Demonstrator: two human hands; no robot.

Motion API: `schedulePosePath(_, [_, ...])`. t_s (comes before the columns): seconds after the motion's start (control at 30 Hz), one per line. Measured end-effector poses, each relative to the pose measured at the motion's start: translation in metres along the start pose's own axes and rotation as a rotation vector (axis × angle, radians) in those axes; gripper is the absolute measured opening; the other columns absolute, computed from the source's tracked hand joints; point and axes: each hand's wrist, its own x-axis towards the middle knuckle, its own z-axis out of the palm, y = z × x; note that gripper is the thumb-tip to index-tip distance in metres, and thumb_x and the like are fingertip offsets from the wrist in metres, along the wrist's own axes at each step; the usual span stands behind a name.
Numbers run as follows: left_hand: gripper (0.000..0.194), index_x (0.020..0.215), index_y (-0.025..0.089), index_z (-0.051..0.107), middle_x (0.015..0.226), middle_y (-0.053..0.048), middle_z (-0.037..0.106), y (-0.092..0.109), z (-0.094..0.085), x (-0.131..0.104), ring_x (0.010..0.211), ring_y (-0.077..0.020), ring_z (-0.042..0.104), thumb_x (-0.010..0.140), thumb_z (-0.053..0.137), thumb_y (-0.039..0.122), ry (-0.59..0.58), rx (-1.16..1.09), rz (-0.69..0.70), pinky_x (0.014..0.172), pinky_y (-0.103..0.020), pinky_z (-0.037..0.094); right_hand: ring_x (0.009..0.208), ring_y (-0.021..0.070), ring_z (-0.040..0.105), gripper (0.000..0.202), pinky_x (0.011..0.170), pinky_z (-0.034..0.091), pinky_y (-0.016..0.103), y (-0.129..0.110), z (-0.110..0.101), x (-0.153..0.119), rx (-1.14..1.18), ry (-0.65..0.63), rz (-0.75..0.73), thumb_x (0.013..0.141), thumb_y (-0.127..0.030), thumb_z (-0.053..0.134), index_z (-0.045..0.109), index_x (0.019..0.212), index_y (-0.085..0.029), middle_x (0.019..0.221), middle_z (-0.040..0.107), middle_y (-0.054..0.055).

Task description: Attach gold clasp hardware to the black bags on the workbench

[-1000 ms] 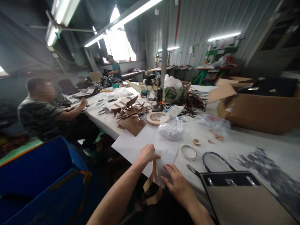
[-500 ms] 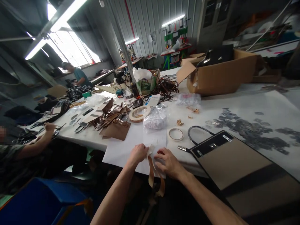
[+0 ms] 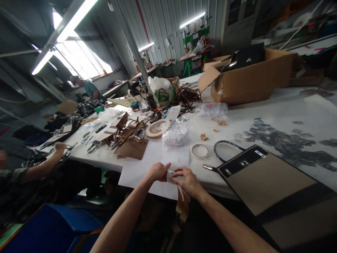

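My left hand (image 3: 157, 172) and my right hand (image 3: 187, 179) meet at the near edge of a white table (image 3: 265, 112), both pinching the top end of a tan strap (image 3: 182, 203). The strap hangs down off the table edge below my right hand. A white sheet (image 3: 147, 165) lies under both hands. A small roll of tape (image 3: 199, 150) sits just beyond my right hand. To the right lies a tan and black bag panel (image 3: 265, 179) with a black handle (image 3: 223, 149).
Brown leather pieces (image 3: 129, 135), a larger tape roll (image 3: 157, 128) and a plastic bag (image 3: 176, 133) lie farther back. A cardboard box (image 3: 250, 79) stands at the back right. Dark metal fittings (image 3: 281, 140) are scattered right. A seated person (image 3: 31, 172) works at left; another person (image 3: 89, 88) stands behind.
My right hand rose from flat on the table to join the left hand on the strap's top. The camera view swung to the right.
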Motion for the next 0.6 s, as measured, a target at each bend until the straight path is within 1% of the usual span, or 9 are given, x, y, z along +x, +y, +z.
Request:
schedulePosePath(0.07, [0.054,0.065,0.015,0.069,0.057,-0.009,0.069,0.002,0.003,0.000,0.055,-0.0235,0.070,0.082,0.071,0.066,-0.030,-0.058,-0.042,0.058,-0.033,0.059,0.120,0.0283,0.059,0.012,0.108,0.046,0.045,0.002,-0.005,0.002,0.046,-0.028,0.010,0.082,-0.035,0.074,0.083,0.086,-0.028,0.119,0.070,0.005])
schedulePosePath(0.13, [0.047,0.068,0.015,0.068,0.060,-0.007,0.069,0.003,0.007,0.000,0.057,-0.0205,0.070,0.079,0.077,0.059,-0.044,-0.126,-0.068,0.062,-0.031,0.060,0.121,0.0277,0.059,0.013,0.108,0.046,0.044,0.005,-0.009,0.002,0.041,-0.056,-0.014,0.084,-0.035,0.072,0.082,0.085,-0.028,0.120,0.070,0.005])
schedulePosePath(0.2, [0.039,0.069,0.015,0.067,0.060,-0.005,0.068,0.003,0.010,0.002,0.058,-0.0172,0.068,0.077,0.083,0.050,-0.046,-0.187,-0.080,0.065,-0.029,0.060,0.119,0.0270,0.060,0.017,0.108,0.046,0.044,0.008,-0.011,0.000,-0.010,-0.081,-0.088,0.089,-0.035,0.067,0.082,0.086,-0.027,0.118,0.070,0.005])
schedulePosePath(0.3, [0.032,0.070,0.015,0.066,0.059,-0.003,0.066,0.004,0.010,0.004,0.058,-0.0162,0.067,0.073,0.086,0.040,-0.034,-0.254,-0.088,0.067,-0.029,0.060,0.118,0.0263,0.059,0.025,0.107,0.045,0.043,0.011,-0.012,-0.007,-0.139,-0.104,-0.243,0.096,-0.031,0.057,0.081,0.093,-0.027,0.117,0.071,0.006])
schedulePosePath(0.33, [0.030,0.071,0.015,0.065,0.059,-0.002,0.066,0.006,0.009,0.005,0.059,-0.0164,0.067,0.072,0.086,0.037,-0.026,-0.271,-0.087,0.066,-0.030,0.060,0.119,0.0266,0.058,0.024,0.107,0.045,0.043,0.012,-0.011,-0.010,-0.187,-0.097,-0.275,0.096,-0.029,0.056,0.080,0.097,-0.026,0.119,0.070,0.006])
schedulePosePath(0.4, [0.026,0.073,0.015,0.065,0.060,-0.002,0.066,0.011,0.006,0.005,0.059,-0.0165,0.067,0.072,0.084,0.032,-0.006,-0.305,-0.082,0.065,-0.030,0.060,0.124,0.0283,0.055,0.024,0.107,0.043,0.045,0.011,-0.010,-0.015,-0.278,-0.074,-0.305,0.092,-0.022,0.059,0.077,0.107,-0.026,0.125,0.067,0.007])
schedulePosePath(0.47, [0.023,0.075,0.016,0.064,0.061,-0.002,0.067,0.018,0.004,0.004,0.059,-0.0165,0.068,0.072,0.082,0.030,0.014,-0.337,-0.071,0.064,-0.029,0.059,0.129,0.0299,0.051,0.030,0.108,0.042,0.047,0.009,-0.009,-0.020,-0.343,-0.057,-0.307,0.088,-0.018,0.061,0.073,0.114,-0.026,0.129,0.064,0.008])
schedulePosePath(0.53, [0.023,0.076,0.016,0.064,0.061,-0.002,0.066,0.025,0.002,0.002,0.058,-0.0168,0.068,0.070,0.082,0.029,0.028,-0.364,-0.052,0.061,-0.028,0.057,0.131,0.0310,0.049,0.031,0.109,0.040,0.048,0.008,-0.008,-0.022,-0.363,-0.058,-0.306,0.087,-0.020,0.065,0.071,0.116,-0.025,0.131,0.063,0.009])
schedulePosePath(0.6, [0.025,0.075,0.017,0.062,0.059,-0.001,0.064,0.032,0.000,0.000,0.056,-0.0163,0.067,0.068,0.082,0.029,0.045,-0.386,-0.028,0.058,-0.026,0.055,0.133,0.0318,0.048,0.029,0.110,0.040,0.049,0.007,-0.007,-0.023,-0.355,-0.060,-0.296,0.087,-0.028,0.069,0.070,0.115,-0.025,0.131,0.062,0.010])
